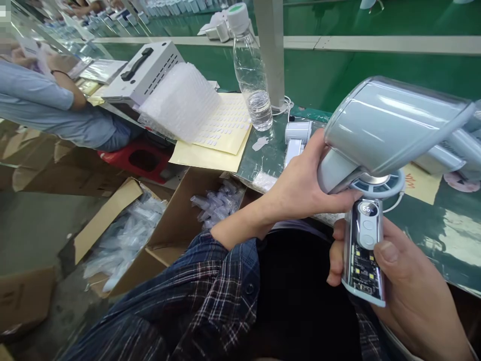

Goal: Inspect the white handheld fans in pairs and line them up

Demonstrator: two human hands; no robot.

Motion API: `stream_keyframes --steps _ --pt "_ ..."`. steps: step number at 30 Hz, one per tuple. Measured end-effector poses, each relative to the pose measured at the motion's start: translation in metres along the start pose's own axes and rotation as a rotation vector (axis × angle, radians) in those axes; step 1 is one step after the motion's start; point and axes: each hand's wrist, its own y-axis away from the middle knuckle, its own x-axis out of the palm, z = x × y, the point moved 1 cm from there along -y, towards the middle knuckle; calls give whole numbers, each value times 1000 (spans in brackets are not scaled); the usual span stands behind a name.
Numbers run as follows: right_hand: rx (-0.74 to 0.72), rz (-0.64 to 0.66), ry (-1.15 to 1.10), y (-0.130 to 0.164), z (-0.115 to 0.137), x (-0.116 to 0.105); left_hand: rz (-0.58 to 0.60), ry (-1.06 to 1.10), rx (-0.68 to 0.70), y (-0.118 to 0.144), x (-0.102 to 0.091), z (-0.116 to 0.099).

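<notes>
Grey-blue plastic handheld fan (379,165) with a lit display on its handle sits over the person's lap, just in front of the green workbench (323,75). Right hand (409,286) is wrapped round the handle, thumb along its edge; left hand (304,185) cups the head's rear end. Handle axis runs near upright, head's long axis points right and slightly up. Judgement: steady the head and keep the thumb off the display. Clear plastic water bottle (250,75) stands further back on the bench.

Handheld fan (370,200): pale grey-blue, head tilted forward, handle upright with lit display reading 65, transparent lower section showing circuit board; held above the bench edge.
</notes>
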Motion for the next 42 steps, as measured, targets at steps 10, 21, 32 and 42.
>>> stream_keyframes --steps 10,21,32,42 --pt "-35 -102 -6 -3 -4 6 -20 45 -57 2 4 -1" --pt "-60 -94 7 -4 -2 12 -92 120 -43 2 9 1" --pt "13 90 -8 0 -1 0 -90 253 -117 -3 3 7" --pt "30 82 -67 2 1 4 -108 280 -165 1 6 14"
